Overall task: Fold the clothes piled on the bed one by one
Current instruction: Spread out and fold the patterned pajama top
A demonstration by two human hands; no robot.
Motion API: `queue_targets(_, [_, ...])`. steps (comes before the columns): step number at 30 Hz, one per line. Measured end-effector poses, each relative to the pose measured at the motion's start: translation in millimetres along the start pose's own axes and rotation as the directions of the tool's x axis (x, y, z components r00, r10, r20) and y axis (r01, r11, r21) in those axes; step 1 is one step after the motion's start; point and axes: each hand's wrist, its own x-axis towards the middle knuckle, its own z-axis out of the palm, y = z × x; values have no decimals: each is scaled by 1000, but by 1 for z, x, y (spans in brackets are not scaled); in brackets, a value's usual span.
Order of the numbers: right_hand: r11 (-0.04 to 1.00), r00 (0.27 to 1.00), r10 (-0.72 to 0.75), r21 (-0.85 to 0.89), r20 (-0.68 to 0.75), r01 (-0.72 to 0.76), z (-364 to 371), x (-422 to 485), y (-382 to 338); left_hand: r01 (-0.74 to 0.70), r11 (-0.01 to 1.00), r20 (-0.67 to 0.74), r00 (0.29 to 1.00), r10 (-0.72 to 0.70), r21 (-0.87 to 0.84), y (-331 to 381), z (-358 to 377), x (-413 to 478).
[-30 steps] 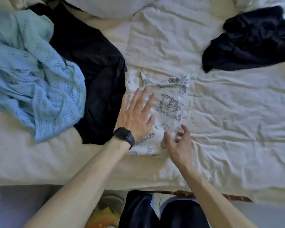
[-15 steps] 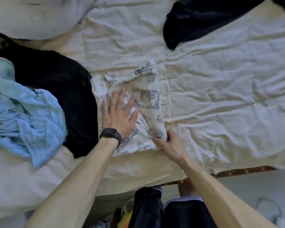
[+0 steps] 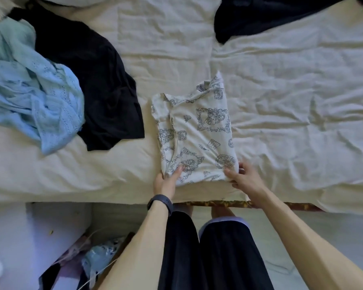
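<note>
The white grey-printed cotton top (image 3: pixel 194 135) lay part-folded, a narrow panel at the near edge of the cream-sheeted bed (image 3: pixel 302 143), left hand (image 3: pixel 166 182) and right hand (image 3: pixel 242 177) each pinching 1 near corner, while seemingly 3 pieces waited: pale blue knit (image 3: pixel 40 97), black garment (image 3: pixel 96 80), dark garment at the far edge (image 3: pixel 260 15).

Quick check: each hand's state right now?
Left hand: pinches the printed white shirt at its near-left corner.
Right hand: pinches its near-right corner.

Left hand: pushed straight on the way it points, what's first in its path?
The folded printed shirt itself: the left hand pinches its near corner. Beyond it, apparently only bed sheet; the black garment lies off to the left.
</note>
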Motion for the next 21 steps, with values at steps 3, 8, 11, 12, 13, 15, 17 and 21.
queue_targets(3, [1000,1000,-10,19,13,10,-1,6,7,31,959,135,991,8,-281,0,-9,-1])
queue_targets(8, [998,999,-36,-43,-21,35,-3,-3,25,16,955,67,998,4,-295,-20,-8,-10])
queue_targets(11, [967,990,-97,-245,-101,70,0,-12,19,-29,981,-50,999,20,-191,-29,-1,-14])
queue_targets(12, [933,978,-158,-346,-139,102,1,-14,14,-89,991,-130,989,76,-96,-29,2,-17])
queue_targets(13, [880,953,-246,-453,-179,142,2,-15,9,-186,979,-231,952,201,85,-28,5,-19])
queue_targets(15, [736,863,-457,-636,-214,232,7,-17,-6,-375,749,-270,768,581,545,-22,13,-23])
queue_targets(17, [557,738,-655,-765,-163,325,20,-12,-26,-524,357,10,572,820,773,-10,27,-20])
queue_targets(21, [133,521,-848,-909,102,396,50,39,-70,-563,-161,453,429,782,811,23,62,23])
